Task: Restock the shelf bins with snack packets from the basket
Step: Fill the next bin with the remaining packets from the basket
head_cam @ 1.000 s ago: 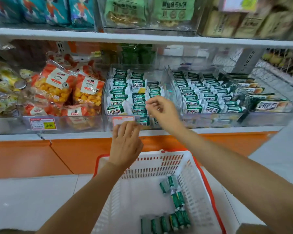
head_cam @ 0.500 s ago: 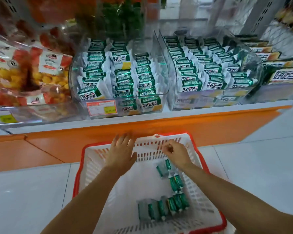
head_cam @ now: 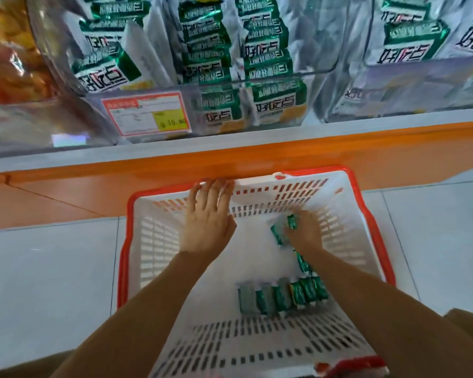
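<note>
Head view: white slotted plastic basket with a red rim (head_cam: 159, 241) is being shown standing on pale grey floor tiles (head_cam: 47, 268), its far end just beside the orange shelf base (head_cam: 339, 148). Left hand (head_cam: 208, 222) is being held flat, fingers straight and close together, fingertips being laid on the basket's far wall; nothing is being gripped by it. Right hand (head_cam: 305, 233) is being shown down inside the basket at the far right, fingers curled over two small green foil snack packets (head_cam: 280, 233), which are being pinched; exact finger placement is being lost to blur. A row of loose green packets (head_cam: 281, 297) is lying side by side on the basket floor nearer the person. Above, a clear plastic shelf bin (head_cam: 322, 77) is being shown packed with upright green-and-white packets (head_cam: 273, 102), a red-bordered price label (head_cam: 145, 113) sitting on its front. A second clear bin (head_cam: 393, 75) is standing just to its right. Blurred orange snack bags (head_cam: 11, 64) are being shown far left.
</note>
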`<state>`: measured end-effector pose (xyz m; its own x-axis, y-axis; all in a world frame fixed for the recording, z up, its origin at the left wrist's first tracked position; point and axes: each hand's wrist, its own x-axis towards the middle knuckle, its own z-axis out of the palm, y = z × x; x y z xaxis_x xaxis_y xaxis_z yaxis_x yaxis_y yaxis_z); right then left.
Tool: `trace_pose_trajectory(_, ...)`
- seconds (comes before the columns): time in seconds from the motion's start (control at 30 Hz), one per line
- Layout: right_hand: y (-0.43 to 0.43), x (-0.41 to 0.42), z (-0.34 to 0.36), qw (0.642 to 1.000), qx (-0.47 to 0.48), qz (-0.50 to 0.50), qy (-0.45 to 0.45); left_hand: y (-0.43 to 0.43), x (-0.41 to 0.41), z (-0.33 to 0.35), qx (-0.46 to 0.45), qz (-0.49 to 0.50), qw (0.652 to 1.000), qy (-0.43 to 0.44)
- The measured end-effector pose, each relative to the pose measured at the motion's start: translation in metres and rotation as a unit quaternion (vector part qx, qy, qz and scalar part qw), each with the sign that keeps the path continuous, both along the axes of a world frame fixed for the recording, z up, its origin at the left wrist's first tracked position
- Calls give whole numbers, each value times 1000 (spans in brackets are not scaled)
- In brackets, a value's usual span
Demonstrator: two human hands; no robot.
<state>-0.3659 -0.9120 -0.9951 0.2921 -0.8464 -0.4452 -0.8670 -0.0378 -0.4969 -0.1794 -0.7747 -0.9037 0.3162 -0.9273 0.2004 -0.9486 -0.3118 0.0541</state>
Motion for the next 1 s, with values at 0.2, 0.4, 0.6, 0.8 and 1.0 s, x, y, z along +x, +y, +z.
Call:
trace_pose_trajectory(0.2,7,4,-19,996,38,32,69,0,1,-7,-31,-6,999,-1)
trace_pose_trajectory(0.4,15,5,-20,987,-5,92,129,0,2,-8,-35,-7,999,-1)
trace_pose_trajectory(0.6,11,7,-5,998,65,5,-18,1,0,-5,-31,-6,999,11)
trace_pose_trajectory(0.8,7,10,41,962,153,-28,-225,2,-7,4,8,12,999,48)
trace_pose_trajectory(1.0,8,16,94,916,244,-55,-314,5,-21,23,27,6,995,96)
